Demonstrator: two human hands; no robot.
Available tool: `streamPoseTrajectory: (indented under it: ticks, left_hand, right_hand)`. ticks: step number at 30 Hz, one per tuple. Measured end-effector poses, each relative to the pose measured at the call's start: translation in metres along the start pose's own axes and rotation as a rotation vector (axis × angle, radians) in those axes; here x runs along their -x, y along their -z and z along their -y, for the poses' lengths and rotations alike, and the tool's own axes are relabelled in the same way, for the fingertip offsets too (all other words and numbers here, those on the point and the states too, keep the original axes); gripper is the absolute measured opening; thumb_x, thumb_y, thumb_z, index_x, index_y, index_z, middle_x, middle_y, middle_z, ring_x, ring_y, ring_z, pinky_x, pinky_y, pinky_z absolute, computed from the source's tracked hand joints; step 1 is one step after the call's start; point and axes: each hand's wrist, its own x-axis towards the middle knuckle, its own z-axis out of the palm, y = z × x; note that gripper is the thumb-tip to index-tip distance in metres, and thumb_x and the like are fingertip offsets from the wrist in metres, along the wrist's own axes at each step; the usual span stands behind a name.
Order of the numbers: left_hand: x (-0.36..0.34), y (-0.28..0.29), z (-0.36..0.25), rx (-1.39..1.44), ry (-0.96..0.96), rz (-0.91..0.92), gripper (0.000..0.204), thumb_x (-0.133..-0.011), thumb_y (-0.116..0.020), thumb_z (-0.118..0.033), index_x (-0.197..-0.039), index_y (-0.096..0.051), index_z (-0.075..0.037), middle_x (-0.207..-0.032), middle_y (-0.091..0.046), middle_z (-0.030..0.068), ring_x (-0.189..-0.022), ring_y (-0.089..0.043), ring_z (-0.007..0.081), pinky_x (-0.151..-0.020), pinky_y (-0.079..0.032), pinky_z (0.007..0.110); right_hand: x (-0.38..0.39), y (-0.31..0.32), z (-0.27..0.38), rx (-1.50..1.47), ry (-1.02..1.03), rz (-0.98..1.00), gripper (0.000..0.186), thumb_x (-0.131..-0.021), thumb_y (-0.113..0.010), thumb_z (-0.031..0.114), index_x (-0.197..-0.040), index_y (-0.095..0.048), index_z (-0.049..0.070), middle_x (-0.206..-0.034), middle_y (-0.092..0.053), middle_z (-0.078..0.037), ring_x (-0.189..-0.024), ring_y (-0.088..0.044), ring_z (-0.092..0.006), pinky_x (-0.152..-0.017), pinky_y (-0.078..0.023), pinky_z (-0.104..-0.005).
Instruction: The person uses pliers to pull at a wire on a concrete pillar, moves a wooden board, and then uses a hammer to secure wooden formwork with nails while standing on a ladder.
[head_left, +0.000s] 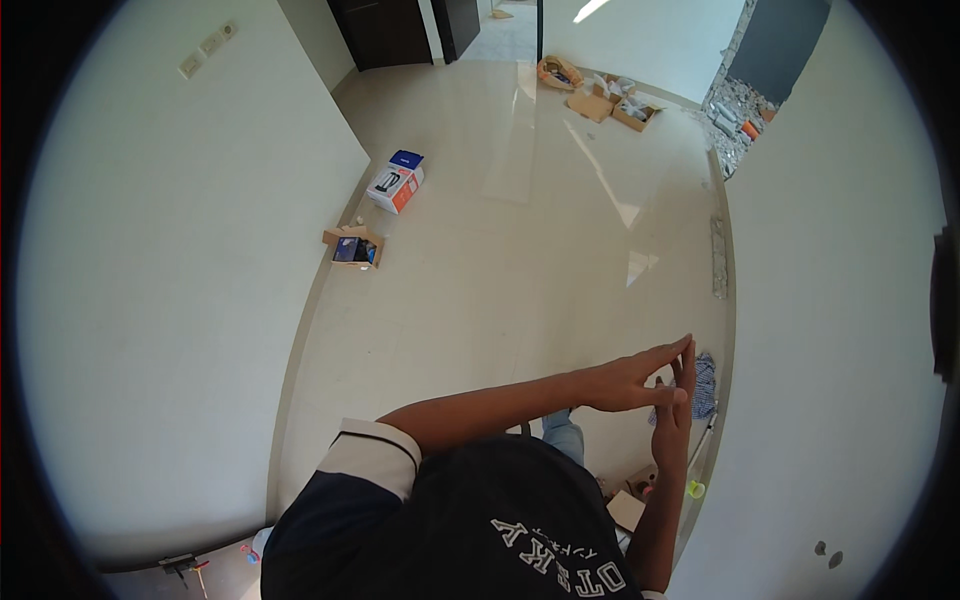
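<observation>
My left hand (632, 383) reaches across to the right, its fingers stretched out and its thumb apart below them. My right hand (677, 412) points upward, its fingers extended. The fingertips of both hands meet or overlap in the air, with a gap between the left thumb and fingers. Nothing shows in either hand. Beyond them, on the floor by the right wall, lies a crumpled blue-and-white patterned cloth (705, 385), partly hidden by my right hand.
An open carton (357, 250) and a white-and-orange box (397, 187) stand along the left wall. Cardboard boxes (634, 112) and an orange bag (558, 73) sit at the far wall. Rubble (735, 115) lies by the broken opening. A thin pole (706, 438) leans near the right wall.
</observation>
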Motion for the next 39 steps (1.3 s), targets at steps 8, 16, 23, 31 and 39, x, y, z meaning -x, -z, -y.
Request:
streamPoseTrajectory:
  ticks: [8, 16, 23, 31, 39]
  left_hand:
    - [-0.184, 0.103, 0.025, 0.717, 0.063, -0.213, 0.077, -0.09, -0.024, -0.061, -0.145, 0.001, -0.013, -0.149, -0.003, 0.0165, -0.137, -0.013, 0.0332, -0.11, -0.016, 0.048]
    - [-0.295, 0.233, 0.034, 0.99, -0.092, -0.335, 0.071, -0.092, -0.024, -0.056, -0.145, -0.007, -0.011, -0.15, -0.007, 0.0139, -0.136, -0.018, 0.0316, -0.108, -0.02, 0.046]
    - [-0.461, 0.346, 0.062, 0.931, 0.035, -0.081, 0.072, -0.092, -0.023, -0.056, -0.144, -0.012, -0.008, -0.145, -0.024, 0.013, -0.131, -0.03, 0.0282, -0.103, -0.028, 0.042]
    - [-0.698, 0.433, 0.065, 0.356, 0.237, 0.16, 0.033, -0.097, -0.038, -0.024, -0.117, -0.048, 0.0, -0.108, -0.058, 0.0134, -0.102, -0.057, 0.0185, -0.09, -0.043, 0.031]
    - [-0.873, 0.54, 0.085, -0.003, 0.269, 0.019, 0.032, -0.097, -0.039, -0.025, -0.085, -0.053, 0.001, -0.069, -0.057, 0.0049, -0.067, -0.056, 0.0113, -0.066, -0.046, 0.026]
  right_hand:
    - [-0.207, 0.059, -0.016, 0.371, 0.165, 0.249, 0.062, -0.093, -0.04, 0.037, -0.143, -0.019, 0.007, -0.148, -0.017, -0.016, -0.137, -0.013, -0.0331, -0.109, -0.011, -0.047]
    - [-0.419, 0.099, -0.054, 0.692, 0.418, 0.372, 0.053, -0.088, -0.053, 0.036, -0.135, -0.04, 0.017, -0.138, -0.037, -0.006, -0.126, -0.036, -0.0236, -0.11, -0.013, -0.0504]
    - [-0.595, 0.181, -0.093, 0.58, 0.326, 0.234, 0.048, -0.08, -0.065, 0.021, -0.126, -0.052, 0.023, -0.131, -0.044, -0.005, -0.112, -0.05, -0.0218, -0.101, -0.034, -0.0468]
    - [-0.746, 0.3, -0.128, 0.076, -0.074, 0.08, 0.037, -0.079, -0.066, 0.009, -0.116, -0.06, 0.011, -0.106, -0.059, -0.006, -0.091, -0.058, -0.0186, -0.081, -0.046, -0.0298]
    - [-0.942, 0.369, -0.161, -0.159, -0.175, 0.25, 0.04, -0.091, -0.054, 0.019, -0.129, -0.046, 0.008, -0.105, -0.058, -0.006, -0.094, -0.057, -0.0155, -0.086, -0.044, -0.0314]
